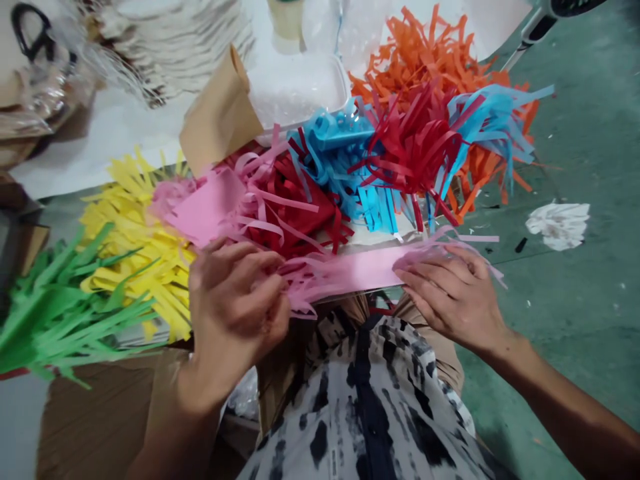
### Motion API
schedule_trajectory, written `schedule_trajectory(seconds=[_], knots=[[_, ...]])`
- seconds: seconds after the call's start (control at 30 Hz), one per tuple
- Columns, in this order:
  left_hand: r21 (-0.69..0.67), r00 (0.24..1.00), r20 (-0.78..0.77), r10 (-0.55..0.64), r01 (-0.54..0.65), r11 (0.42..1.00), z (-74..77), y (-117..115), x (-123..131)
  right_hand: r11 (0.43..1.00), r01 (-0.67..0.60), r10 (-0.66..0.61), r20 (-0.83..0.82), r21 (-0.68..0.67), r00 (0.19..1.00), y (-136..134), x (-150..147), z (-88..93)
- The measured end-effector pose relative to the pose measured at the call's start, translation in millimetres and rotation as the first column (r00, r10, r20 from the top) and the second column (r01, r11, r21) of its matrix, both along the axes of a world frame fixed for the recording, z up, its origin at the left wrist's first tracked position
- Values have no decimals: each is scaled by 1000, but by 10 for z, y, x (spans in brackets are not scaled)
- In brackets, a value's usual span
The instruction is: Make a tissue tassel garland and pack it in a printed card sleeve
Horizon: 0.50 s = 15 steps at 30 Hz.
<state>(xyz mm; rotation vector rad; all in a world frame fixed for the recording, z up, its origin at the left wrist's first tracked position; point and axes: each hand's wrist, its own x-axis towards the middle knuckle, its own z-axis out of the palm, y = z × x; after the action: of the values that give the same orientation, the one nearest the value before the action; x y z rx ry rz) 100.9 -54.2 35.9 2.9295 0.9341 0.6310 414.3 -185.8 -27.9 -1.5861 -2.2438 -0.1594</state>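
Note:
A pink fringed paper strip [360,267] lies across my lap edge, between my two hands. My left hand [235,307] is closed, its fingers curled around the strip's left fringed end. Fingers pressed together on the strip's right end, my right hand [450,293] holds it down flat. Behind the strip lie heaps of cut fringed paper: red [295,213], blue [345,167], dark red [420,147] and orange [430,60]. A flat pink sheet [210,207] lies near my left hand.
Yellow fringe [140,233] and green fringe [60,313] pile up at the left. A brown paper piece [220,113] and a white tray [300,87] sit behind. Crumpled white paper [560,223] lies on the green floor [590,300]. Cardboard [100,420] is under my left arm.

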Motion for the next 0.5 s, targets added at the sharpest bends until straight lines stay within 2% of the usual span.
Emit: schedule_trajectory(seconds=[0.03,0.1,0.13,0.17,0.27,0.33,0.5], knots=[[16,998,57,-11,10,1000,-2,-68,91,1000,-2,2,5,7,1000,7,-10,4],[-45,977,137,-160,168,985,-92,-241,345,1000,1,-1,28,-1,1000,19,-19,21],[-89,963,128,-238,251,964,-172,-327,480,1000,3,-3,36,-2,999,24,-16,34],[-116,962,95,-255,265,957,-264,-400,602,1000,4,-4,37,-1,999,27,-8,48],[-148,977,50,-207,213,966,-509,-499,801,1000,-1,1,-13,-16,1000,27,50,82],[-169,986,69,-153,163,972,-569,-463,793,999,-3,0,-84,-45,996,29,102,96],[-247,997,67,-24,40,968,-412,-253,657,983,99,-132,-219,-155,967,82,150,124]])
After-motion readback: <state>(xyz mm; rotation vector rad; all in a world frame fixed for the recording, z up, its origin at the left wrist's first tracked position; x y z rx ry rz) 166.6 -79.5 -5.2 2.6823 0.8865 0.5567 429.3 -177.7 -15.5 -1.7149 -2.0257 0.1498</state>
